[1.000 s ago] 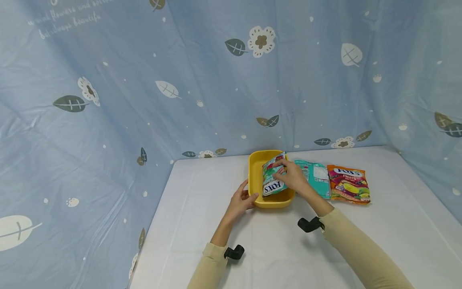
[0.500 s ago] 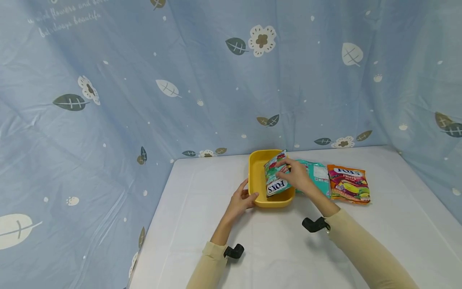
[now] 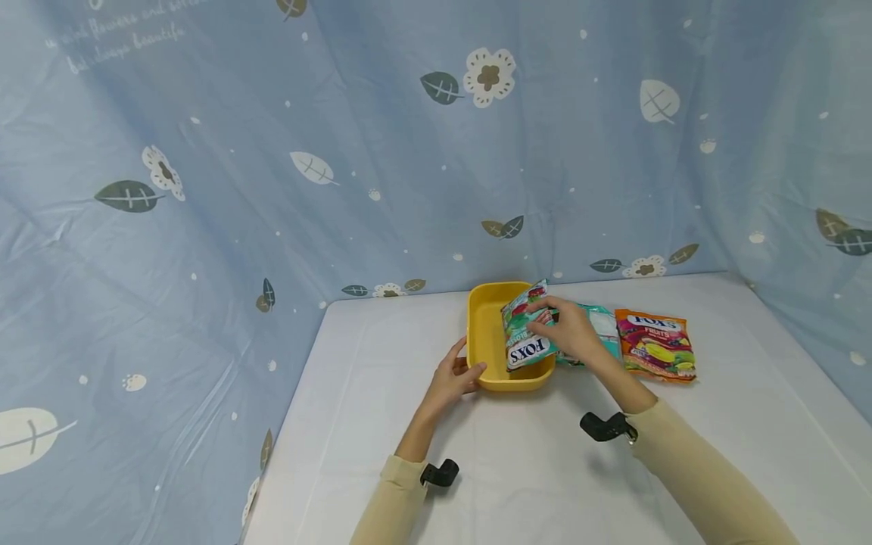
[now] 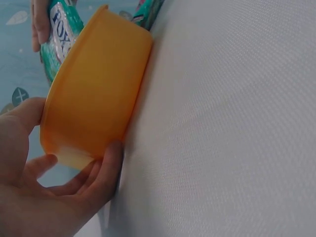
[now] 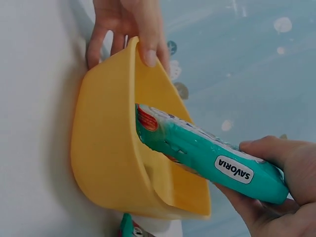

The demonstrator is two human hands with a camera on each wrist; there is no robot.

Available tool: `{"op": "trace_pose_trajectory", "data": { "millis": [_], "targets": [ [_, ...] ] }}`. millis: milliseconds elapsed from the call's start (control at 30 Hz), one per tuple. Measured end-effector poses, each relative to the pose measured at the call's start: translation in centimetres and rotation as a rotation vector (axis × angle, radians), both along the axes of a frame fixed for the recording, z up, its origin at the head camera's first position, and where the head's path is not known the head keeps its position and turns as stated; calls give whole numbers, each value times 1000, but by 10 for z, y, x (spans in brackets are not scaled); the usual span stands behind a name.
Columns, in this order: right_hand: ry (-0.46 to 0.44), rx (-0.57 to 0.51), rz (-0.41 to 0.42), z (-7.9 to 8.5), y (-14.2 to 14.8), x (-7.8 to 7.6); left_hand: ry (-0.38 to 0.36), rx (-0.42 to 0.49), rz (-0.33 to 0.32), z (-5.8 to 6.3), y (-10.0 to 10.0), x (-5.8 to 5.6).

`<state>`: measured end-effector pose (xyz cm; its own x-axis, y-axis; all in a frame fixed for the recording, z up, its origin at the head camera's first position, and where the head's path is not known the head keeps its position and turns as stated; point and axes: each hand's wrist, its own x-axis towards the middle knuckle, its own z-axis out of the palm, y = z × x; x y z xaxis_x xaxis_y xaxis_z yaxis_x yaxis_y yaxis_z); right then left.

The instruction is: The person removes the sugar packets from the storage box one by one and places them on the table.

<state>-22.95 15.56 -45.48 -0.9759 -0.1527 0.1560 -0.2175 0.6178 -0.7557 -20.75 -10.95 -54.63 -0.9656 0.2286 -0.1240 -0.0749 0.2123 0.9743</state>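
Note:
In my right hand (image 3: pixel 571 331) I grip a teal FOX'S candy bag (image 3: pixel 524 333), thumb on one face and fingers on the other. It is tilted over the right side of a yellow plastic tub (image 3: pixel 484 333); in the right wrist view, the bag's far end (image 5: pixel 148 121) is just inside the rim. The tub stands on the white table. My left hand (image 3: pixel 450 384) holds its near left corner, with the thumb over the rim and fingers against the outer wall (image 4: pixel 98 84).
A second teal candy bag (image 3: pixel 605 327) lies right of the tub, partly hidden by my right hand. Beside it lies an orange FOX'S fruits bag (image 3: pixel 655 346). A blue patterned curtain (image 3: pixel 409 151) hangs behind and left of the white table (image 3: pixel 368 424).
My right hand has moved slightly right and lifted the teal candy bag with it, from inside the tub toward its right rim. My left hand stays on the tub.

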Motion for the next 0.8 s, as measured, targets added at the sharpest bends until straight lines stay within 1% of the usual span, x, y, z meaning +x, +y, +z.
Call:
{"op": "trace_pose_trajectory", "data": {
  "millis": [200, 467, 800],
  "targets": [
    [8, -14, 0, 6, 4, 5, -4, -6, 3, 0, 0, 0],
    [29, -37, -15, 10, 11, 13, -13, -8, 9, 1, 0, -1],
    [36, -34, -43, 12, 24, 23, -29, 19, 0, 2, 0, -1]
  ]
}}
